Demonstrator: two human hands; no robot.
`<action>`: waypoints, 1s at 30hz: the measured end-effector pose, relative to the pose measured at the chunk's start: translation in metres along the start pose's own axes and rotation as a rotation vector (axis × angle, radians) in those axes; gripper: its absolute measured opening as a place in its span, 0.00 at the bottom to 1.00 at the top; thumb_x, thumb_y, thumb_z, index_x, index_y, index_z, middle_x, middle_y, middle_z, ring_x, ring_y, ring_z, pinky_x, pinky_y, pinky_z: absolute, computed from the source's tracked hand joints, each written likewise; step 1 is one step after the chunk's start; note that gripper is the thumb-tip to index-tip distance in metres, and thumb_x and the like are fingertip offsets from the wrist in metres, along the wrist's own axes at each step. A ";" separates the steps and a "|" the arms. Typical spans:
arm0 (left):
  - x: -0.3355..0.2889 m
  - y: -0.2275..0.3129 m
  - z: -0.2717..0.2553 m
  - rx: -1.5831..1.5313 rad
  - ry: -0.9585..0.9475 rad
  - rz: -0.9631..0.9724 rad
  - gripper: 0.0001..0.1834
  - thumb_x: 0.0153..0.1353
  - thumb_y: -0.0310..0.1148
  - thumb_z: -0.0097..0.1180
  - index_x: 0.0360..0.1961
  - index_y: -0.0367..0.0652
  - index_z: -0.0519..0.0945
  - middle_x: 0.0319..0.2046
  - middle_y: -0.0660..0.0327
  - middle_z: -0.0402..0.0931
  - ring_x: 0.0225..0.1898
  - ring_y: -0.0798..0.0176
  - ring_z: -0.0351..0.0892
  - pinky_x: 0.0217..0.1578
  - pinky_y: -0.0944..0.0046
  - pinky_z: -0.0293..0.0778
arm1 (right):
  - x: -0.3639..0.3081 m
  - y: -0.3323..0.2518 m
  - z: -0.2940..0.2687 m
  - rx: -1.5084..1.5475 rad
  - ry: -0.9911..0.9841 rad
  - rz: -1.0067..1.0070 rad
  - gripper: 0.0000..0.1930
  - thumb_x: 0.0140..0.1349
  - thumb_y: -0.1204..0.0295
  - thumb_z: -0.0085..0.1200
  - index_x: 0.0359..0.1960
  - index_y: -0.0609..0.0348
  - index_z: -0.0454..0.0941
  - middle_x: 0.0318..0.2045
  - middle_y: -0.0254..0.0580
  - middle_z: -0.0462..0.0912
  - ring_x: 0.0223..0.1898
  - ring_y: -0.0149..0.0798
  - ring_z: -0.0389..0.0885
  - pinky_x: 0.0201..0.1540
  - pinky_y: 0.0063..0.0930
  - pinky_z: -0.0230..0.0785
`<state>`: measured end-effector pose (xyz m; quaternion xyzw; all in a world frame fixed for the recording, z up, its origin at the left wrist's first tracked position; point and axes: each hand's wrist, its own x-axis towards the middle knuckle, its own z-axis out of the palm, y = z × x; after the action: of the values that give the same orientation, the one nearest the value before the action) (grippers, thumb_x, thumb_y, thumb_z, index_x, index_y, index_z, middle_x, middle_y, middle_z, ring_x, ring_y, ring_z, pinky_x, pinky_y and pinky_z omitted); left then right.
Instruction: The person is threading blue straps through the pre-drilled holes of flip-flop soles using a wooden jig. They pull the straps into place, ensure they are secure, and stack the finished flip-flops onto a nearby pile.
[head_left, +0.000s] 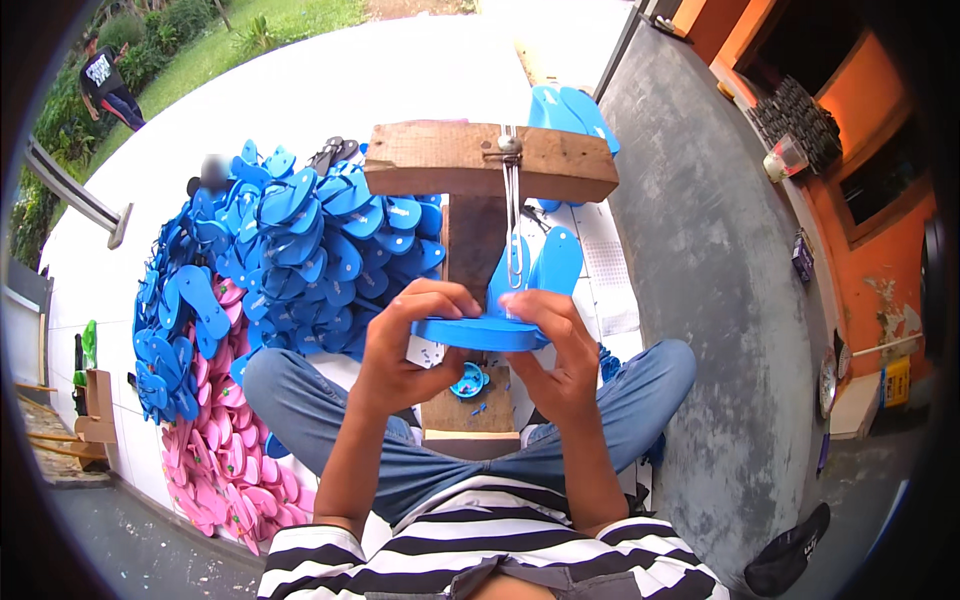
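Observation:
Between my two hands is a thick blue flip-flop sole (pixel 470 334), turned edge-on and level above my lap. My left hand (pixel 405 335) is closed around its left end, the thumb below and the fingers over the top. My right hand (pixel 555 335) pinches the right end. Just behind the sole hangs a long bent metal rod tool (pixel 513 225), fixed to a wooden crossbeam (pixel 430 160); its lower end comes close to my right fingertips. Whether it touches the sole cannot be made out. More blue soles (pixel 558 262) stand behind my right hand.
A large heap of blue flip-flops (pixel 310 235) lies to the left, pink ones (pixel 235 450) nearer me. A small blue bowl (pixel 466 382) sits on the wooden base (pixel 470 415) between my legs. More blue soles (pixel 575 112) are beyond the beam. A person (pixel 105 80) is far left.

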<state>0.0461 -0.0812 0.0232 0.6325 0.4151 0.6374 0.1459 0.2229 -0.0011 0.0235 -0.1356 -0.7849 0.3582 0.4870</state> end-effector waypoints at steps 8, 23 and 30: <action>0.032 0.005 0.008 0.041 0.087 0.266 0.30 0.33 0.21 0.71 0.42 0.43 0.73 0.38 0.51 0.75 0.36 0.54 0.77 0.40 0.54 0.73 | 0.021 -0.008 -0.012 -0.117 0.087 -0.158 0.23 0.46 0.84 0.66 0.48 0.60 0.79 0.43 0.45 0.83 0.46 0.47 0.83 0.49 0.38 0.78; 0.058 0.033 0.015 0.206 0.276 -0.125 0.25 0.50 0.25 0.72 0.49 0.41 0.77 0.55 0.51 0.68 0.52 0.56 0.71 0.51 0.59 0.69 | 0.043 -0.024 -0.011 -0.129 0.251 0.219 0.23 0.49 0.73 0.73 0.50 0.54 0.82 0.41 0.39 0.73 0.37 0.32 0.75 0.37 0.27 0.71; 0.091 -0.007 0.021 0.940 0.447 -0.063 0.25 0.51 0.34 0.71 0.51 0.48 0.77 0.64 0.51 0.62 0.65 0.48 0.58 0.63 0.51 0.52 | 0.071 0.025 0.004 -0.116 0.427 0.376 0.14 0.58 0.71 0.67 0.38 0.59 0.74 0.22 0.33 0.74 0.24 0.23 0.71 0.27 0.20 0.64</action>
<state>0.0491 -0.0050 0.0770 0.4653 0.6963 0.4970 -0.2271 0.1816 0.0541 0.0524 -0.3786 -0.6452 0.3598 0.5576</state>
